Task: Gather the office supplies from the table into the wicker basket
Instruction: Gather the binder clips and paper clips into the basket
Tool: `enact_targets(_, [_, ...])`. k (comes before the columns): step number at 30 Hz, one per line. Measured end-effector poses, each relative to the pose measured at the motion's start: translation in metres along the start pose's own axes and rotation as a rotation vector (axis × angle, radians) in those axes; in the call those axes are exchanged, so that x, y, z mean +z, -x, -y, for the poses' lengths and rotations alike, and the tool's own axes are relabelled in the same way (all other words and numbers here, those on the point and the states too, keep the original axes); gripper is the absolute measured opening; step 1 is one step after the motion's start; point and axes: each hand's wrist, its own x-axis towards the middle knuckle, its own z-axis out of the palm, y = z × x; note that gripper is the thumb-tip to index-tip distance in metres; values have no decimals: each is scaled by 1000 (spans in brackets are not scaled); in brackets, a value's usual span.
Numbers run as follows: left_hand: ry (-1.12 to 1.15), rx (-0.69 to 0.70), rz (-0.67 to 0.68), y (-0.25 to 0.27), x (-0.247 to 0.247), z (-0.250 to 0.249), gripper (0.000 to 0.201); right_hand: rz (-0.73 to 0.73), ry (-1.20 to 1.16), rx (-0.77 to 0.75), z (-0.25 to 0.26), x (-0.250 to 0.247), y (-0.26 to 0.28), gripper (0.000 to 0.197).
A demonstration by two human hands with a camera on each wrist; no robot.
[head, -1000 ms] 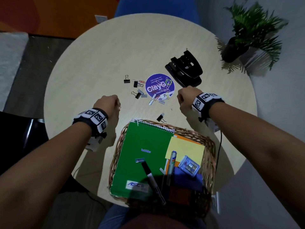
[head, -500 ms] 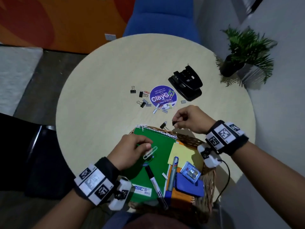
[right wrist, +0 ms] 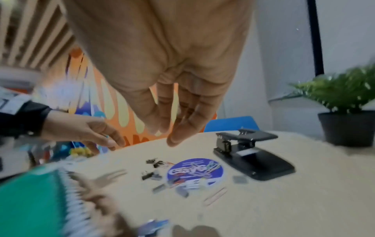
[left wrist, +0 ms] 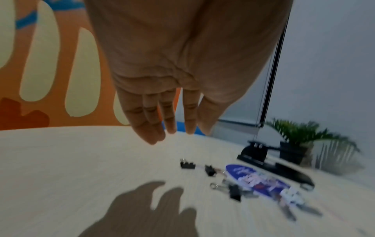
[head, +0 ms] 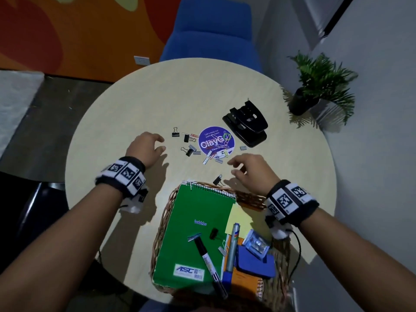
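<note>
The wicker basket (head: 252, 199) at the table's near edge holds a green notebook (head: 193, 224), markers, a yellow pad and a small binder clip (head: 213, 233). Several binder clips (head: 188, 150), paper clips and staple strips lie round a purple round sticker (head: 216, 143) at mid-table. One binder clip (head: 217, 180) sits just beyond the basket rim. A black hole punch (head: 246, 124) stands further right. My left hand (head: 148, 146) hovers empty, fingers relaxed, left of the clips. Just right of the lone clip, my right hand (head: 244, 167) hangs above the table with fingers spread and nothing in it.
A round pale table (head: 112, 122) carries everything. A potted plant (head: 315, 95) stands by the wall at the right. A blue chair (head: 211, 32) is behind the table's far edge. A black chair sits to the left.
Both hands left the basket and moved forward over the table, now empty. A paper clip and a binder clip they carried now lie on the green notebook.
</note>
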Motion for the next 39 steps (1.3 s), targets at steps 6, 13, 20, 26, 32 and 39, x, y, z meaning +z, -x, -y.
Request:
enact_targets(6, [-111, 83, 42, -77, 32, -1, 35, 372, 661, -291, -3, 0, -49, 41])
enact_targets(13, [-153, 229, 11, -105, 63, -3, 23, 565, 699, -435, -11, 44, -79, 33])
enact_targets(20, [-136, 95, 17, -101, 58, 8, 15, 598, 675, -485, -4, 61, -94, 27])
enact_targets(26, [74, 68, -8, -58, 3, -7, 13, 550, 594, -416, -1, 61, -99, 12])
enact_targets(32, [408, 288, 26, 62, -25, -62, 14, 357, 329, -288, -2, 33, -95, 14])
enact_targets(39, [375, 394, 222, 144, 22, -82, 17, 174, -393, -62, -18, -7, -51, 11])
